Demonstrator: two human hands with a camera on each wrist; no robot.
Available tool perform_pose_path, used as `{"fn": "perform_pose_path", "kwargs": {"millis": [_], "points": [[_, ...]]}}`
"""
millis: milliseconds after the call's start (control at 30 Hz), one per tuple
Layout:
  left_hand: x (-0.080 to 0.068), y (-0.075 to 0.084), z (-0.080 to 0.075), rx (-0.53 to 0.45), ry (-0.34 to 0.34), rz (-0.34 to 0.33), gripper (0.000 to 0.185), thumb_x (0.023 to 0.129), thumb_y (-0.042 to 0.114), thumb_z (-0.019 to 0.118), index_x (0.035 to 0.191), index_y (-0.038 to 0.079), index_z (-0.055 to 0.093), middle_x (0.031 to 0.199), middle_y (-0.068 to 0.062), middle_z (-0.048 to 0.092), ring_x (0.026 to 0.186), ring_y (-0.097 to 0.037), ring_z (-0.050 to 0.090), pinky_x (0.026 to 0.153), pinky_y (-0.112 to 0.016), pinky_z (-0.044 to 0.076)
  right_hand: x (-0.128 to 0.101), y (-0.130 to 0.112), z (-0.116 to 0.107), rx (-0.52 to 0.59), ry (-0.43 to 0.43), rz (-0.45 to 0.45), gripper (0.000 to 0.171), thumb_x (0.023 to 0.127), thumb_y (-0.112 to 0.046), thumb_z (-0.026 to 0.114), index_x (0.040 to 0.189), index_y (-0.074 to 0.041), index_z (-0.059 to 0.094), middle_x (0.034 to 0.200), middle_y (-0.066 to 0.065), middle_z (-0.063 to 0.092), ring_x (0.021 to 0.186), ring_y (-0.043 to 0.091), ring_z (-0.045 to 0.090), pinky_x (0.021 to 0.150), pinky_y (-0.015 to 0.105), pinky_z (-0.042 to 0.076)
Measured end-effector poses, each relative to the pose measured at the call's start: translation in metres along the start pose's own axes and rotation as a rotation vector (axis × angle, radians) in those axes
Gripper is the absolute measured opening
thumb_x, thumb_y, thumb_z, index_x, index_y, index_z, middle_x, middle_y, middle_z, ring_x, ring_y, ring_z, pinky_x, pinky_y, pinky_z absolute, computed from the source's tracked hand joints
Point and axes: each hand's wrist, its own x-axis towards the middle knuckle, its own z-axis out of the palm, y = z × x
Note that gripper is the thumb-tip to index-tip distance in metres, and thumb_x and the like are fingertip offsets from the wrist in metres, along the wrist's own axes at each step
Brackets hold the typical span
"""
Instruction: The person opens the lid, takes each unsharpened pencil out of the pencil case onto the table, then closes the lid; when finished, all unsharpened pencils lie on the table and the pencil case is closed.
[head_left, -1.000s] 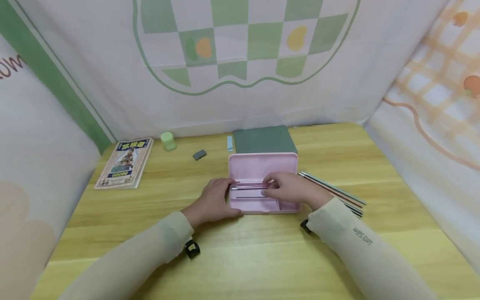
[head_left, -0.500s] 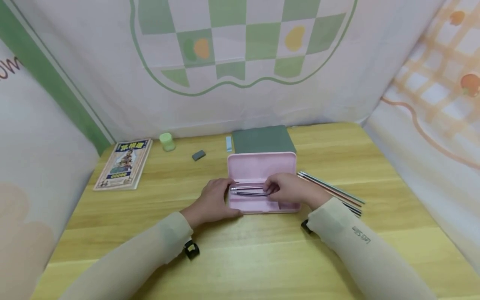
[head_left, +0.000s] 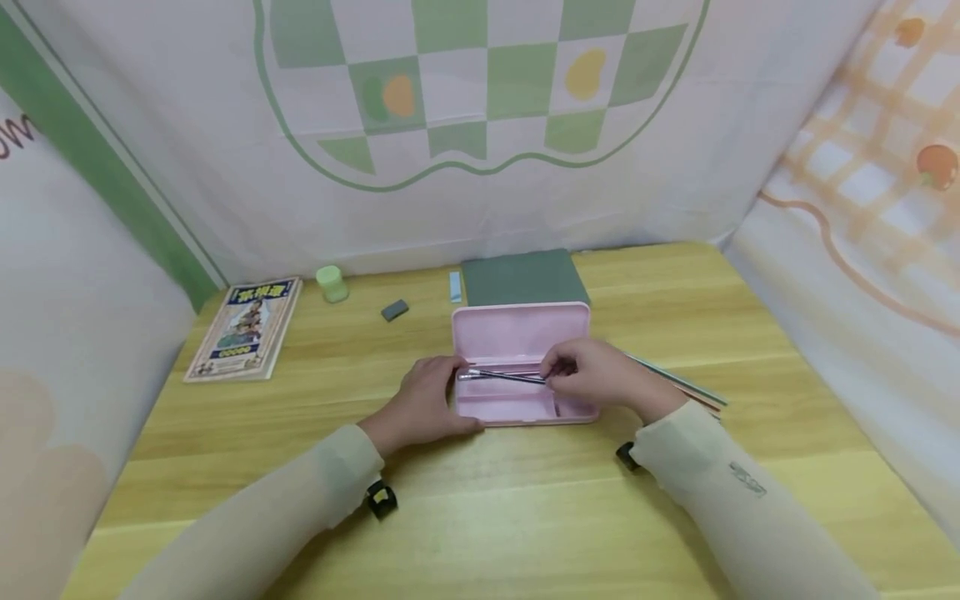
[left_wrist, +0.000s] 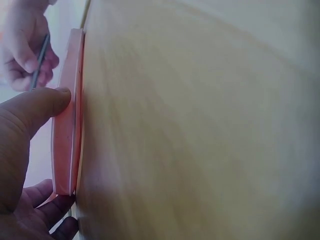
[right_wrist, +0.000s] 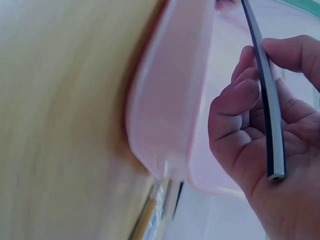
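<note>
The person's right hand (head_left: pixel 600 379) is pinching a dark pencil (head_left: pixel 504 377), its fingers curled round the near end while the shaft is reaching out leftward past the fingertips, over the open pink pencil case (head_left: pixel 517 337). From the right wrist view the pencil (right_wrist: pixel 265 100) is lying across the curled fingers (right_wrist: pixel 235 107), clamped there by the thumb. The left hand (head_left: pixel 423 400) is resting against the case's left end, fingers relaxed and fairly straight; the thumb (left_wrist: pixel 37 107) is pressing the pink rim (left_wrist: pixel 67 135). Behind the right hand's knuckles, more pencils (head_left: pixel 678 385) are lying on the wooden table (head_left: pixel 480 517). Beyond the fingertips of both hands, a green box (head_left: pixel 522 279) is sitting just behind the raised lid, with a grey eraser (head_left: pixel 394 311) further left.
</note>
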Motion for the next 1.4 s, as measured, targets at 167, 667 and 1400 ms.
{"fn": "perform_pose_path", "kwargs": {"millis": [167, 667, 1400], "points": [[-0.001, 0.001, 0.000, -0.006, -0.006, -0.011, 0.099, 0.074, 0.059, 0.087, 0.150, 0.012, 0.046, 0.151, -0.003, 0.051, 0.144, -0.027, 0.036, 0.121, -0.047, 0.028, -0.020, 0.003, -0.017, 0.053, 0.051, 0.010, 0.010, 0.093, -0.009, 0.070, 0.100, -0.013, 0.075, 0.094, -0.002, 0.071, 0.087, 0.018, 0.062, 0.078, 0.031, 0.054], [-0.002, 0.003, -0.003, 0.000, 0.000, -0.013, 0.101, 0.074, 0.058, 0.088, 0.151, 0.010, 0.045, 0.152, -0.006, 0.050, 0.145, -0.029, 0.036, 0.121, -0.047, 0.026, -0.087, 0.066, -0.089, 0.076, 0.254, 0.212, 0.028, 0.104, -0.024, 0.066, 0.119, -0.001, 0.067, 0.114, 0.015, 0.070, 0.095, 0.011, 0.066, 0.077, 0.027, 0.056], [-0.002, 0.004, -0.001, 0.002, 0.000, -0.001, 0.099, 0.074, 0.057, 0.087, 0.151, 0.010, 0.046, 0.151, -0.007, 0.051, 0.144, -0.029, 0.037, 0.121, -0.048, 0.028, -0.079, 0.120, -0.088, -0.118, 0.092, 0.292, 0.029, 0.101, -0.030, 0.068, 0.112, -0.004, 0.072, 0.103, 0.003, 0.071, 0.092, 0.018, 0.063, 0.080, 0.037, 0.052]]}}
